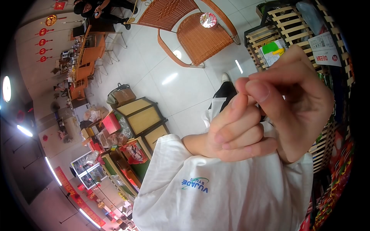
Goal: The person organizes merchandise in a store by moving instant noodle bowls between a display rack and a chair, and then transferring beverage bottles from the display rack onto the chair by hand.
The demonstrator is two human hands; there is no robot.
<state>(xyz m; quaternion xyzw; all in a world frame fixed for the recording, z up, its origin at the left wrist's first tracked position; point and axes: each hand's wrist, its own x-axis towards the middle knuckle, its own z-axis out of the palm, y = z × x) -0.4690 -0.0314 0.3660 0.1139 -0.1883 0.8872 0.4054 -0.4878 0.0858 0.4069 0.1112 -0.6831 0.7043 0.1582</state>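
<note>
My left hand [241, 131] is raised in front of my chest, its fingers curled and its thumb and index finger pinched together. Close to the camera on the right is my right hand [298, 100], also bent into a pinch, with the thumbnail facing me. The fingertips of both hands meet, or nearly meet. Whatever lies between them, if anything, is hidden or too small to make out. Below the hands spreads my white T-shirt [227, 188], with a blue and green printed logo.
A woven chair [202, 36] with a shiny round item [208, 20] stands on the tiled floor [154, 82]. Slatted racks [291, 23] holding packages are at right. Cluttered display shelves [144, 119] stand left. Another person [108, 5] is at the far upper left.
</note>
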